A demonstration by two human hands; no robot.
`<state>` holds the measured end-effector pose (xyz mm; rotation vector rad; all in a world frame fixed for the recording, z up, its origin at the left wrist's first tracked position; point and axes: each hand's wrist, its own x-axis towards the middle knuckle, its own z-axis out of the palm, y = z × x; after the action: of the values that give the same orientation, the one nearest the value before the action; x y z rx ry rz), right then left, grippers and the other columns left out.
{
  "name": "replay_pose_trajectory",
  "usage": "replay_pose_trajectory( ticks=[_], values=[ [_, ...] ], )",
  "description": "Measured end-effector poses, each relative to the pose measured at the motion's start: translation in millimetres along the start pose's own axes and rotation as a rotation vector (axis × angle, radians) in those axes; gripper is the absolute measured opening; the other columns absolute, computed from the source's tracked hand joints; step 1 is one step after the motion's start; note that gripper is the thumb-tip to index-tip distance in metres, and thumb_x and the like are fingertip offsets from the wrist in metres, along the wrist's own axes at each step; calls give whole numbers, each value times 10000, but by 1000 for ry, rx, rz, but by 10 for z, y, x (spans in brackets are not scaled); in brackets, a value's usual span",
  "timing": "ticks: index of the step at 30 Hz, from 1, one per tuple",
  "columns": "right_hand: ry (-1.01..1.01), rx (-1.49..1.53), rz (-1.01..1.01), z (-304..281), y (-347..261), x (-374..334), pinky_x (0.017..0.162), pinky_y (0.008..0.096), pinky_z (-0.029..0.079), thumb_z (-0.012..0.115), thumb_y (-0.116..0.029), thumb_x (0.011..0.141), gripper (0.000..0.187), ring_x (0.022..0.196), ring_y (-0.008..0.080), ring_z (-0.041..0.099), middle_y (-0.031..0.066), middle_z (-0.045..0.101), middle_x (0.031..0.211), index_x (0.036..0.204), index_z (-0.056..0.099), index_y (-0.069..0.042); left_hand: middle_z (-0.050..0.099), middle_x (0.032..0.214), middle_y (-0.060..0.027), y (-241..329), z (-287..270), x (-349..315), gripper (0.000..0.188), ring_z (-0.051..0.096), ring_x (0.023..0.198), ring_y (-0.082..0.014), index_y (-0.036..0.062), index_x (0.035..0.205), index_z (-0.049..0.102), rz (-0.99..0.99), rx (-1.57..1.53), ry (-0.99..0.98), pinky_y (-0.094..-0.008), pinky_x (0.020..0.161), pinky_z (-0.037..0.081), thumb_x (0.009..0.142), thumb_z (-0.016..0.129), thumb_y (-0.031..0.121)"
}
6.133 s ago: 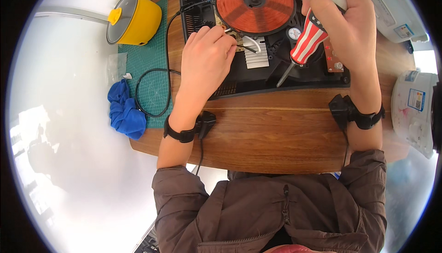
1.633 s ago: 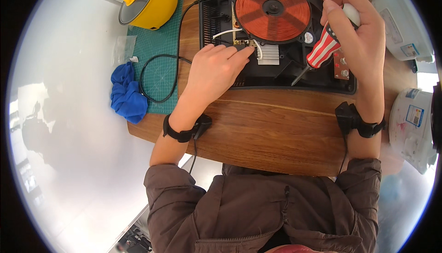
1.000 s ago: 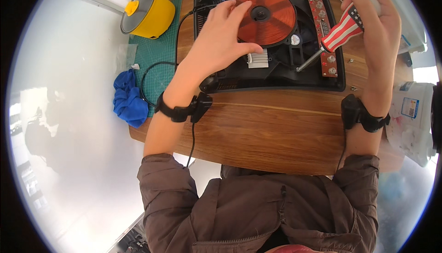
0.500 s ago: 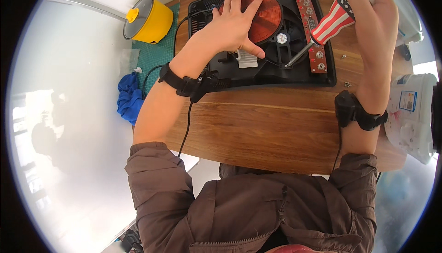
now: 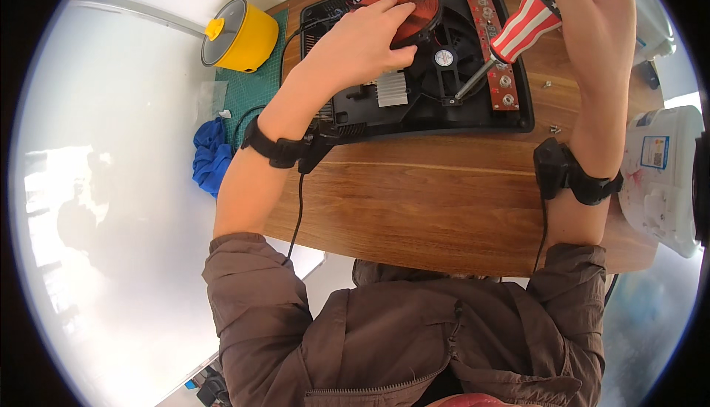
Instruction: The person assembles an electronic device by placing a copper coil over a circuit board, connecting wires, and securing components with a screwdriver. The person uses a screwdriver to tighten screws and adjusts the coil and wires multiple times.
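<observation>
A blue cloth (image 5: pixel 209 157) lies at the table's left edge beside a green mat (image 5: pixel 255 96), with a yellow pot (image 5: pixel 240 35) behind it. On the wooden table (image 5: pixel 444 200) sits the opened black cooker base (image 5: pixel 421 103), its copper coil (image 5: pixel 403 9) at the back. The left hand (image 5: pixel 362 41) rests spread on the coil, fingers loosely open. The right hand (image 5: pixel 595 18) grips a striped screwdriver (image 5: pixel 510 33), tip down inside the base beside the red circuit strip (image 5: pixel 497 48). A white appliance (image 5: pixel 662 177) stands far right.
</observation>
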<state>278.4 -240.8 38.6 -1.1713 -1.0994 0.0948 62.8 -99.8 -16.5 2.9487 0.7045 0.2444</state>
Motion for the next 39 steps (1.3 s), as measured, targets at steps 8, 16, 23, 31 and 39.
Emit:
replay_pose_trajectory(
  ticks=[8,16,23,31,39],
  values=[
    [-42,-1,2,20,31,-43,522,197,404,576,-64,953,133,611,50,557,4,602,686,996,674,15,676,1315,-172,8,-91,-149,419,667,1136,-365,53,1365,624,31,-77,160,-378,952,544,980,671,212],
    [-278,101,291,-49,62,125,520,225,465,564,-52,964,172,593,97,595,37,639,742,1100,635,26,719,1146,-163,25,-45,-228,309,681,999,-377,74,1317,652,-18,-144,452,-394,847,551,1022,627,164],
    [-539,145,778,241,182,83,508,276,534,584,-76,979,300,620,142,647,110,691,905,1247,585,60,724,1024,-145,-55,-15,-308,229,689,909,-365,92,1229,675,-56,-10,640,-379,775,548,1004,638,116],
    [-730,234,915,705,432,171,474,305,556,594,-360,1049,476,572,170,649,173,760,1006,1138,663,102,711,966,-147,-173,-4,-293,216,682,853,-319,59,1188,680,-84,-166,722,-351,776,530,1045,610,204],
    [-576,320,1030,919,410,139,497,261,523,633,-332,1018,402,588,136,618,95,728,862,1097,689,58,707,1046,-126,-238,28,-274,208,678,930,-285,48,1177,681,20,-344,684,-349,821,529,1012,642,169]
  ],
)
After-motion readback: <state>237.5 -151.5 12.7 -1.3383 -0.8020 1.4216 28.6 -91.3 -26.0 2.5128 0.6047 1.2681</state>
